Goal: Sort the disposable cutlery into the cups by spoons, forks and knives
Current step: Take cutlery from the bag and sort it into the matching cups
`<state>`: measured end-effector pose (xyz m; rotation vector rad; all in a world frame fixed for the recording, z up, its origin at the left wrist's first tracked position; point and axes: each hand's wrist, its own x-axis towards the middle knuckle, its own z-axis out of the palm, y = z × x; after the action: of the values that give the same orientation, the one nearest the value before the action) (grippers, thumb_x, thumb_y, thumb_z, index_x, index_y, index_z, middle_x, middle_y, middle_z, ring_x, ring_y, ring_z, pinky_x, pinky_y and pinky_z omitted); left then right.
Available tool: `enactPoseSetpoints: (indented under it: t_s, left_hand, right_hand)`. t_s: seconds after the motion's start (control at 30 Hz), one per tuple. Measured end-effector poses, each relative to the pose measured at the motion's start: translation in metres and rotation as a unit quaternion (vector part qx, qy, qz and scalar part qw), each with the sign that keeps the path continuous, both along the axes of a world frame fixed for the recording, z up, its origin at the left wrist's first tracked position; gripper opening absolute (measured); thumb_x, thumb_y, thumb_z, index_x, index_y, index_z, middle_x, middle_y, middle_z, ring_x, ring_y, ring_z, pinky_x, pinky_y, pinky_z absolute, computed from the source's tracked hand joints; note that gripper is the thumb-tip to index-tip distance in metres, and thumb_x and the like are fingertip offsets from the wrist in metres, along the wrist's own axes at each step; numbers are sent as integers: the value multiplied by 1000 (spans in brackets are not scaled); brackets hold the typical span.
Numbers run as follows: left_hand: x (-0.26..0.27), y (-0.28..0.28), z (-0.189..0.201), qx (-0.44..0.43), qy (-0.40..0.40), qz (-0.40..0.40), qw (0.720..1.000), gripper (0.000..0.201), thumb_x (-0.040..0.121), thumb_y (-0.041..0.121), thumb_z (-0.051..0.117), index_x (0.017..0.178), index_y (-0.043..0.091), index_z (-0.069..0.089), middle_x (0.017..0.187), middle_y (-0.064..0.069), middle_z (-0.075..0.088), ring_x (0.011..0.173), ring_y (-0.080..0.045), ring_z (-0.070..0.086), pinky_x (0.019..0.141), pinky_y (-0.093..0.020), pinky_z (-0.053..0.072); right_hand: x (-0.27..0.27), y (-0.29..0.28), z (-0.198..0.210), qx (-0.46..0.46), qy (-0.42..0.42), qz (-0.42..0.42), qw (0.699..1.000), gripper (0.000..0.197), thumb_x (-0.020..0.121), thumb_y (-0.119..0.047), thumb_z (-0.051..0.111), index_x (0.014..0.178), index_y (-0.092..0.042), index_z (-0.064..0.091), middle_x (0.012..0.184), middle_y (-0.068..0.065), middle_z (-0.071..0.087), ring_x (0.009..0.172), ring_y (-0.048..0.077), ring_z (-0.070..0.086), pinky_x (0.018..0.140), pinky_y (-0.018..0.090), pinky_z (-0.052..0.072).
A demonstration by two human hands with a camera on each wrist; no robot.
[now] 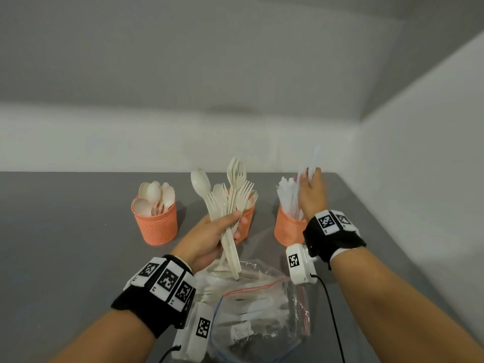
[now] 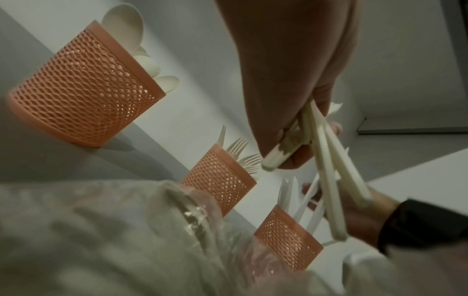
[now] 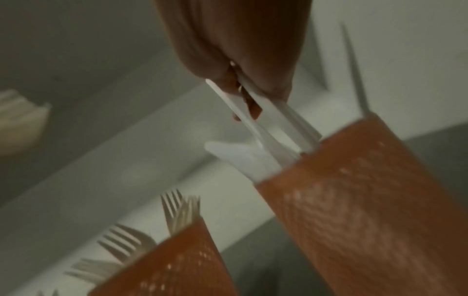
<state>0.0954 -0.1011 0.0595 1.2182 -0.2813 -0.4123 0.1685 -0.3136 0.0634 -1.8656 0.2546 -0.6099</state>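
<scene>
The left hand (image 1: 209,237) is curled round a fanned bundle of cream forks and spoons (image 1: 230,205), gripping the handles, heads pointing up and away, long axes near upright, in front of the middle orange mesh cup (image 2: 219,179) of forks; the right hand (image 1: 311,195) pinches white plastic knives (image 1: 311,166) by their upper part above the right cup (image 1: 288,229), the knives near upright with lower ends at its rim. The left cup (image 1: 155,224) holds spoons; a clear zip bag (image 1: 262,310) lies on the grey table (image 1: 65,231) below the hands.
</scene>
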Motion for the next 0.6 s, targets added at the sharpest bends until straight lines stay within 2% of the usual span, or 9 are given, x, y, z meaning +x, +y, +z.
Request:
enactPoseSetpoints:
  t_s: [0.1, 0.17, 0.23, 0.3, 0.37, 0.43, 0.53, 0.57, 0.6]
  left_hand:
    - [1, 3, -1, -28, 4, -18, 999, 15, 86, 24, 51, 90, 20, 65, 68, 4, 58, 52, -7, 45, 56, -22, 37]
    - [1, 5, 0, -43, 3, -35, 998, 17, 86, 25, 51, 98, 20, 62, 69, 5, 57, 52, -6, 46, 56, -21, 36]
    - [1, 7, -1, -48, -3, -44, 998, 16, 89, 23, 49, 99, 20, 61, 69, 5, 56, 53, -7, 45, 55, -21, 35]
    - [1, 8, -2, -49, -2, -45, 998, 17, 92, 23, 48, 97, 22, 64, 71, 4, 56, 53, -8, 44, 56, -22, 36]
    - [2, 8, -2, -53, 6, -38, 998, 17, 91, 24, 49, 97, 22, 65, 71, 2, 55, 54, -9, 44, 56, -23, 37]
    - [4, 5, -1, -64, 18, -19, 998, 15, 89, 24, 52, 95, 19, 64, 69, 0, 54, 51, -10, 44, 53, -22, 38]
    - [6, 2, 1, -80, 47, 13, 996, 20, 89, 21, 49, 96, 11, 65, 67, -4, 56, 48, -11, 47, 49, -22, 42]
    - [7, 1, 2, -73, 44, 18, 996, 22, 92, 19, 47, 98, 9, 65, 66, -6, 55, 49, -12, 49, 49, -23, 44]
    - [6, 0, 3, -62, 36, 19, 997, 23, 94, 17, 45, 102, 6, 64, 64, -7, 53, 49, -12, 49, 49, -23, 45]
  right_hand:
    - [10, -8, -31, -33, 139, 18, 990, 32, 98, -29, 36, 111, -4, 50, 110, 18, 60, 103, 33, 57, 90, 40, 44]
    - [10, -10, -35, -77, 187, 23, 979, 30, 94, -17, 40, 118, -2, 50, 118, 20, 57, 112, 36, 54, 96, 42, 42]
    - [7, -8, -28, -57, 162, 25, 985, 36, 86, -2, 46, 122, -2, 46, 124, 18, 52, 118, 32, 51, 96, 33, 39]
    - [-2, -1, -11, -40, 51, 11, 998, 47, 81, 7, 48, 127, -2, 41, 130, 14, 45, 122, 24, 44, 94, 17, 31]
    - [-15, 14, 7, -60, -79, 11, 995, 48, 79, 5, 51, 125, -3, 44, 124, 10, 45, 116, 18, 44, 92, 11, 31]
    - [-27, 33, 19, -78, -118, 80, 987, 38, 79, -9, 59, 117, -7, 52, 112, 3, 48, 102, 13, 50, 84, 10, 37]
    - [-47, 62, 26, -69, 37, 273, 959, 39, 84, -29, 66, 116, -10, 57, 103, -3, 59, 89, 3, 56, 79, 8, 41]
    - [-53, 69, 27, -37, 96, 332, 938, 42, 86, -32, 63, 120, -8, 55, 93, -8, 65, 79, 5, 60, 78, 16, 47]
    - [-59, 76, 28, 1, 135, 376, 917, 42, 89, -32, 59, 121, -7, 53, 78, -10, 68, 65, 10, 62, 69, 24, 53]
